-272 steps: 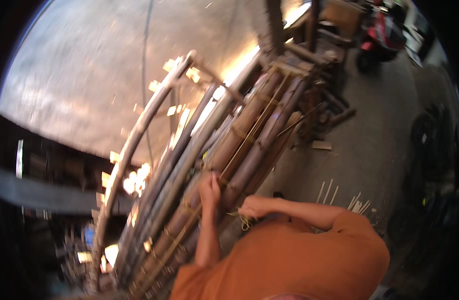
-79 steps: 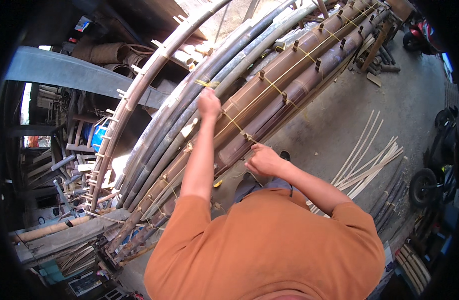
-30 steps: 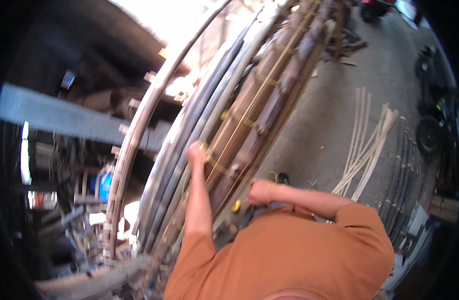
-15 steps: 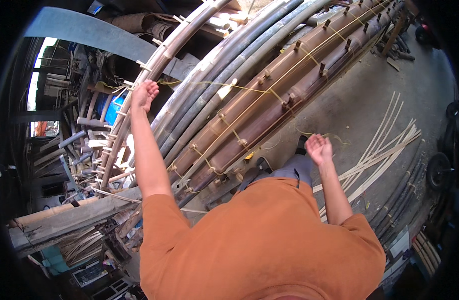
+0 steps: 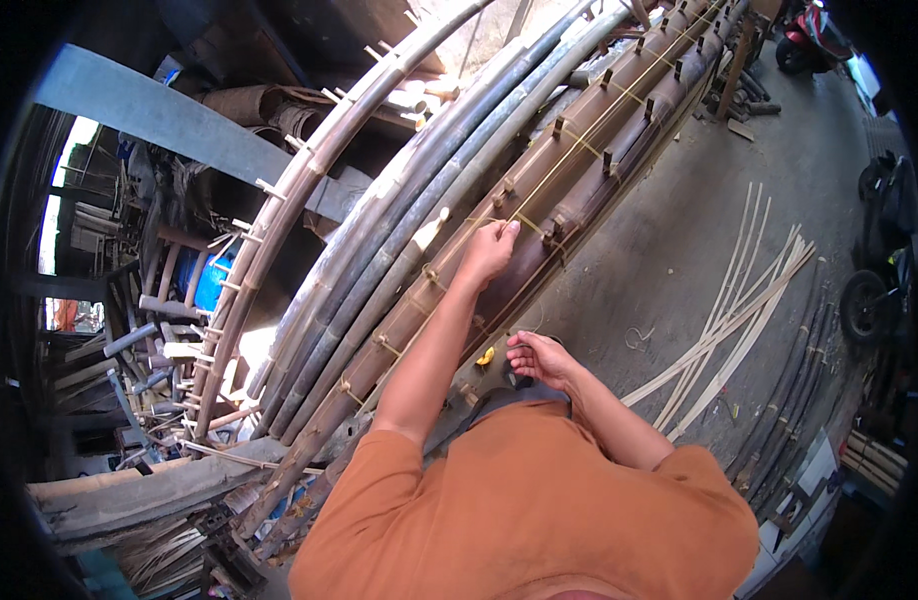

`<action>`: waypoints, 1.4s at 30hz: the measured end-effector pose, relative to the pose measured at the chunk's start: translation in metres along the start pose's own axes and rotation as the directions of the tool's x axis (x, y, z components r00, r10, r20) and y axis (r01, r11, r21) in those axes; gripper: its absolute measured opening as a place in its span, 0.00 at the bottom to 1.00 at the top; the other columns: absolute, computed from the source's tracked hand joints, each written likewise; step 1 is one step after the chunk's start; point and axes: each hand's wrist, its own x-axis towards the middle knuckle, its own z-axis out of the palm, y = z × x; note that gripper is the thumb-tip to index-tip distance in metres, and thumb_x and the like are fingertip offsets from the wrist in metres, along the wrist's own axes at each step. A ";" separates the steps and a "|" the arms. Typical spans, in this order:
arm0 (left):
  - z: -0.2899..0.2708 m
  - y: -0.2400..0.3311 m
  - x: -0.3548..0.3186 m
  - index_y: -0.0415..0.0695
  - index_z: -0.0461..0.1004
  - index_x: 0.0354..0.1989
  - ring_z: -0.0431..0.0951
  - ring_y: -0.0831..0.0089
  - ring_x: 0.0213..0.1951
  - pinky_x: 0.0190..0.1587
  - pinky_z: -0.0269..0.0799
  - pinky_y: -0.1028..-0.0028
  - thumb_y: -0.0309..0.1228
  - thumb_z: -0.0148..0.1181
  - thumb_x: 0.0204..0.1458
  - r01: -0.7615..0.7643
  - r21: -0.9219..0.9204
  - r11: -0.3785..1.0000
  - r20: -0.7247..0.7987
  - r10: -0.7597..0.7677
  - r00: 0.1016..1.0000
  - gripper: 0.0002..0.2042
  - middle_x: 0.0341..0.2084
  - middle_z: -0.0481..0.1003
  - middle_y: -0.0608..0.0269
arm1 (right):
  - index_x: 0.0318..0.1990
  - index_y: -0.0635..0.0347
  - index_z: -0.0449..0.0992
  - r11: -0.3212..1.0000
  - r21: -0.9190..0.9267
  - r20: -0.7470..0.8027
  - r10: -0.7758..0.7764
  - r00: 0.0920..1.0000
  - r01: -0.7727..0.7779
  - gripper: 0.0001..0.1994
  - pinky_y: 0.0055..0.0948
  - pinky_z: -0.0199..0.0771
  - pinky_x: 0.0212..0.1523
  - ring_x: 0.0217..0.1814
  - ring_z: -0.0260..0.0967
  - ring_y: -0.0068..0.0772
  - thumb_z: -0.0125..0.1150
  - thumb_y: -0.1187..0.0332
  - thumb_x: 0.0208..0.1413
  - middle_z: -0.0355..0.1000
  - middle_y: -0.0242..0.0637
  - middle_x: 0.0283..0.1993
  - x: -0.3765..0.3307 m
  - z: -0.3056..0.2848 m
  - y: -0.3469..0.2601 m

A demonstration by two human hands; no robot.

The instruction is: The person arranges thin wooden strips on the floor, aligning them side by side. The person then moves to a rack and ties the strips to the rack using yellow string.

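Observation:
Two brown bamboo poles, a left one (image 5: 539, 170) and a right one (image 5: 527, 252), lie side by side, running from near me to the far right. Yellow cord (image 5: 585, 143) is lashed across them and stretched along them, and short dark pegs (image 5: 607, 160) stick up from both. My left hand (image 5: 491, 250) is over the left pole beside a lashing, thumb and fingers pinched on the yellow cord. Lower and to the right, my right hand (image 5: 541, 360) hangs close to my body with curled fingers; what they hold, if anything, is too small to make out.
Grey bamboo poles (image 5: 379, 225) and a curved pole with pale pegs (image 5: 279, 215) lie left of the work. Pale split strips (image 5: 729, 320) are spread on the floor at right, near dark poles (image 5: 784, 390). A motorbike (image 5: 869, 300) stands at the right edge.
My left hand has moved right from the pegged pole to the lashing on the brown poles. My right hand has come left and nearer my body, its fingers more curled.

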 end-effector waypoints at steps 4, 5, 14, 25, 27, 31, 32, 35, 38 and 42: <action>-0.010 0.055 0.025 0.45 0.77 0.35 0.75 0.82 0.29 0.34 0.69 0.79 0.34 0.51 0.65 -0.014 -0.812 0.584 -0.160 -0.199 0.967 0.10 0.29 0.79 0.66 | 0.45 0.53 0.73 0.987 0.090 -0.093 -0.121 0.988 0.129 0.14 0.24 0.75 0.39 0.35 0.72 0.20 0.48 0.54 0.69 0.74 0.28 0.35 -0.008 -0.043 -0.013; -0.017 0.047 0.048 0.40 0.75 0.40 0.75 0.81 0.29 0.35 0.70 0.80 0.37 0.52 0.65 -0.201 -0.730 0.653 -0.320 -0.067 0.945 0.12 0.28 0.77 0.66 | 0.45 0.53 0.73 0.977 0.127 -0.115 -0.158 0.981 0.172 0.14 0.24 0.75 0.39 0.35 0.72 0.20 0.48 0.54 0.69 0.74 0.28 0.34 -0.009 -0.056 -0.014; -0.049 0.033 0.143 0.40 0.71 0.39 0.73 0.70 0.26 0.33 0.71 0.67 0.35 0.46 0.67 -0.402 0.124 0.907 -0.749 0.352 0.562 0.12 0.24 0.72 0.64 | 0.43 0.52 0.72 0.982 0.109 -0.162 -0.134 0.978 0.153 0.12 0.21 0.73 0.37 0.33 0.70 0.18 0.48 0.56 0.68 0.74 0.26 0.34 -0.008 -0.075 -0.013; -0.017 -0.041 0.146 0.44 0.67 0.48 0.78 0.36 0.38 0.42 0.70 0.42 0.38 0.43 0.65 0.177 0.426 0.887 -0.494 0.064 0.867 0.12 0.34 0.78 0.39 | 0.44 0.53 0.73 0.996 -0.015 -0.159 -0.084 0.984 0.083 0.12 0.18 0.71 0.35 0.32 0.68 0.14 0.46 0.58 0.70 0.72 0.24 0.33 -0.007 -0.059 -0.023; -0.030 -0.045 0.142 0.45 0.67 0.48 0.78 0.38 0.40 0.44 0.70 0.45 0.38 0.45 0.64 0.155 0.454 0.878 -0.436 0.067 0.898 0.12 0.35 0.79 0.39 | 0.43 0.53 0.73 0.991 -0.092 -0.095 -0.109 0.989 0.100 0.12 0.19 0.72 0.36 0.33 0.69 0.15 0.47 0.57 0.69 0.73 0.25 0.34 0.002 -0.049 -0.024; -0.081 -0.047 0.085 0.36 0.70 0.50 0.75 0.41 0.47 0.52 0.69 0.53 0.38 0.50 0.61 0.020 0.394 0.919 -0.453 0.175 0.874 0.17 0.43 0.75 0.35 | 0.46 0.54 0.74 0.964 -0.255 0.082 -0.058 0.995 0.077 0.13 0.19 0.73 0.38 0.34 0.69 0.15 0.47 0.57 0.70 0.74 0.25 0.35 0.017 -0.018 -0.021; -0.088 -0.041 0.061 0.35 0.72 0.47 0.74 0.41 0.47 0.52 0.69 0.53 0.37 0.47 0.62 0.051 0.392 0.918 -0.473 0.154 0.868 0.17 0.43 0.75 0.35 | 0.47 0.54 0.74 0.963 -0.266 0.109 -0.012 0.994 0.041 0.14 0.19 0.72 0.39 0.35 0.69 0.15 0.46 0.56 0.70 0.74 0.25 0.36 0.017 -0.011 -0.015; -0.104 -0.025 -0.032 0.35 0.72 0.44 0.75 0.40 0.45 0.50 0.70 0.52 0.37 0.44 0.63 0.215 0.402 0.890 -0.424 -0.027 0.905 0.17 0.40 0.76 0.36 | 0.48 0.54 0.75 0.990 -0.112 0.149 0.097 0.984 -0.080 0.16 0.21 0.71 0.41 0.37 0.69 0.16 0.46 0.53 0.69 0.74 0.25 0.38 0.011 0.015 -0.017; -0.096 -0.078 -0.109 0.37 0.75 0.42 0.79 0.51 0.44 0.44 0.72 0.61 0.38 0.50 0.62 0.042 0.355 0.934 -0.013 -0.039 0.999 0.15 0.38 0.79 0.42 | 0.47 0.52 0.75 0.938 0.330 0.051 0.089 0.995 -0.101 0.17 0.26 0.72 0.42 0.38 0.70 0.20 0.48 0.51 0.66 0.73 0.26 0.38 -0.001 0.049 -0.029; -0.060 -0.039 -0.126 0.48 0.74 0.46 0.80 0.52 0.43 0.49 0.58 0.53 0.39 0.60 0.56 0.281 0.469 0.837 -0.252 -0.178 0.951 0.13 0.38 0.80 0.51 | 0.35 0.53 0.71 0.770 0.069 -0.174 -0.616 0.768 0.634 0.12 0.31 0.70 0.41 0.34 0.67 0.26 0.45 0.61 0.68 0.68 0.29 0.33 0.015 0.131 -0.045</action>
